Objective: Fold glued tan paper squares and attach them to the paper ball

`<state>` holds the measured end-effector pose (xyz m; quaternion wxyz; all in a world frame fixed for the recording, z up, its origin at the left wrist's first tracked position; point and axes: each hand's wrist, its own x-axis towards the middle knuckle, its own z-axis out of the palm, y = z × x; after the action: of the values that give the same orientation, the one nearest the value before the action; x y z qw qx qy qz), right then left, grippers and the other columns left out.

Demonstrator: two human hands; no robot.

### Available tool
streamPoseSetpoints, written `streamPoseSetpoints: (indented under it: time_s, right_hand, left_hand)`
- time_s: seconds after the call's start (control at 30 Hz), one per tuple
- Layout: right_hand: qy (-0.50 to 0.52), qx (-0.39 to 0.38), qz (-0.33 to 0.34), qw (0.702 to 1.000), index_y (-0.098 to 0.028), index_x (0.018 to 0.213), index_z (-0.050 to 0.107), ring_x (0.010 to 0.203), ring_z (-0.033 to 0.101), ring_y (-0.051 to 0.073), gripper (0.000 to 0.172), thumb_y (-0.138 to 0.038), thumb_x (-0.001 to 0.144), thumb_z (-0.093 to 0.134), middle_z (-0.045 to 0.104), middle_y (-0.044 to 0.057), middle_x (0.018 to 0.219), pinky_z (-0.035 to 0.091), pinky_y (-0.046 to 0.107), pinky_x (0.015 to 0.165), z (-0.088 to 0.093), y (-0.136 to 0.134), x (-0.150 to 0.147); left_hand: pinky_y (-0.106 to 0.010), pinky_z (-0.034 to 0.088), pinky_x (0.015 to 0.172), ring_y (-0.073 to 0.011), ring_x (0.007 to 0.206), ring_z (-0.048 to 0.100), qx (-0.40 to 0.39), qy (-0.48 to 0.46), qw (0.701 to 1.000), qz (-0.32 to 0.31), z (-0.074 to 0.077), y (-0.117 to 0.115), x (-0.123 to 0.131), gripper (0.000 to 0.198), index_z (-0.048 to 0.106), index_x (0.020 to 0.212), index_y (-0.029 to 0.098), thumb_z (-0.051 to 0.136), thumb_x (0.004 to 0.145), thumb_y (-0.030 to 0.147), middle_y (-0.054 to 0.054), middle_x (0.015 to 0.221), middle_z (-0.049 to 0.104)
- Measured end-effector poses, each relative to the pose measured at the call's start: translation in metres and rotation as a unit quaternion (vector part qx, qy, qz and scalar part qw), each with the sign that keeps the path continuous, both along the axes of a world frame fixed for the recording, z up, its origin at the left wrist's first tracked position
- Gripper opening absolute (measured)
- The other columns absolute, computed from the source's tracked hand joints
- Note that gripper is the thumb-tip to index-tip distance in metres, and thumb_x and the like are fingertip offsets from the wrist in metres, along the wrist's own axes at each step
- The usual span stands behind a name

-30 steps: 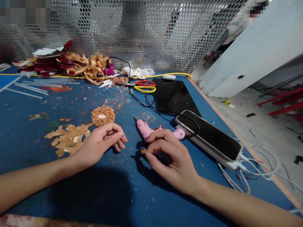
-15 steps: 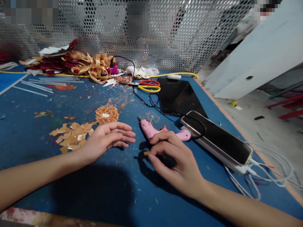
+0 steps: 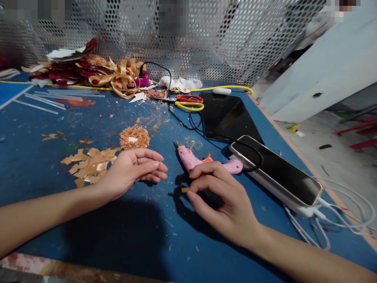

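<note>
Between the thumb and finger of my right hand (image 3: 220, 200) is a small gold-brown ribbon piece (image 3: 185, 190), pinched just above the blue table. Just beyond that hand lies a pink glue gun (image 3: 188, 159), its metal nozzle pointing away to the left. My left hand (image 3: 138, 167) is held open with fingers stretched out, nothing in it. Close behind it sits a round, frilly gold rosette (image 3: 134, 137) with a white middle. Several cut gold-brown ribbon pieces (image 3: 88, 164) lie in a loose pile left of that hand, which partly hides their edge.
Red-and-yellow scissors (image 3: 188, 103) lie behind, beside a black tablet (image 3: 232, 118). A phone on a power bank (image 3: 273, 173) with white cables is at right. Clear glue sticks (image 3: 44, 101), curled gold ribbon (image 3: 126, 78) and a perforated metal screen (image 3: 206, 43) stand farther back.
The view has shifted slightly, moving the scene a little. My left thumb has drawn nearer to its fingers. My right hand keeps the same pinch on the ribbon piece.
</note>
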<state>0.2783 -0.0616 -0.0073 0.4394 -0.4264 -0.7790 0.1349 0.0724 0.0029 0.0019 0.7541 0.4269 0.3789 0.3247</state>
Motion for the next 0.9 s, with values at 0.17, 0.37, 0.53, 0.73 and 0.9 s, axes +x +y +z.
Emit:
streamPoseSetpoints:
  time_s: [0.17, 0.37, 0.53, 0.73, 0.9]
  right_hand:
    - [-0.004, 0.0, 0.002, 1.0, -0.02, 0.073, 0.057, 0.079, 0.057, 0.015, 0.011, -0.012, 0.079, 0.058, 0.057, 0.003, 0.084, 0.046, 0.032, 0.072, -0.0007, 0.0002, 0.0]
    - [-0.008, 0.002, 0.004, 1.0, -0.021, 0.074, 0.057, 0.079, 0.057, 0.015, 0.011, -0.012, 0.079, 0.058, 0.057, 0.003, 0.084, 0.047, 0.031, 0.071, -0.0005, 0.0002, 0.0004]
    - [-0.013, 0.003, 0.003, 1.0, -0.021, 0.074, 0.057, 0.078, 0.057, 0.015, 0.011, -0.012, 0.079, 0.058, 0.058, 0.003, 0.084, 0.048, 0.032, 0.069, -0.0002, 0.0003, 0.0002]
    - [-0.015, 0.01, 0.005, 1.0, -0.021, 0.074, 0.057, 0.077, 0.058, 0.015, 0.01, -0.012, 0.079, 0.058, 0.058, 0.003, 0.083, 0.048, 0.031, 0.068, 0.0003, 0.0001, -0.0003]
    - [-0.015, 0.01, 0.007, 1.0, -0.021, 0.074, 0.057, 0.077, 0.057, 0.015, 0.01, -0.012, 0.08, 0.057, 0.058, 0.003, 0.083, 0.048, 0.031, 0.068, 0.0007, 0.0001, -0.0005]
  left_hand:
    - [-0.016, 0.056, 0.057, -0.0125, 0.064, 0.071, -0.006, 0.002, 1.0, -0.003, -0.0009, 0.0, 0.0002, 0.022, 0.063, 0.084, 0.013, 0.078, 0.071, 0.022, -0.003, 0.074, 0.075]
    - [-0.016, 0.056, 0.058, -0.0128, 0.065, 0.071, 0.004, 0.005, 1.0, 0.005, -0.0019, 0.0, -0.0013, 0.019, 0.064, 0.084, 0.013, 0.077, 0.072, 0.021, -0.003, 0.074, 0.075]
    - [-0.015, 0.056, 0.057, -0.0126, 0.066, 0.072, 0.005, 0.014, 1.0, 0.001, -0.0018, -0.0007, -0.0013, 0.02, 0.063, 0.084, 0.014, 0.078, 0.072, 0.022, -0.003, 0.075, 0.075]
    - [-0.016, 0.055, 0.057, -0.0139, 0.067, 0.072, 0.015, 0.029, 0.999, -0.002, -0.0013, -0.0011, -0.0013, 0.024, 0.058, 0.08, 0.015, 0.078, 0.071, 0.024, -0.003, 0.075, 0.075]
    - [-0.019, 0.055, 0.06, -0.0139, 0.068, 0.071, 0.054, 0.028, 0.998, 0.011, -0.0018, -0.0018, -0.0001, 0.026, 0.054, 0.082, 0.016, 0.077, 0.071, 0.021, 0.0, 0.072, 0.072]
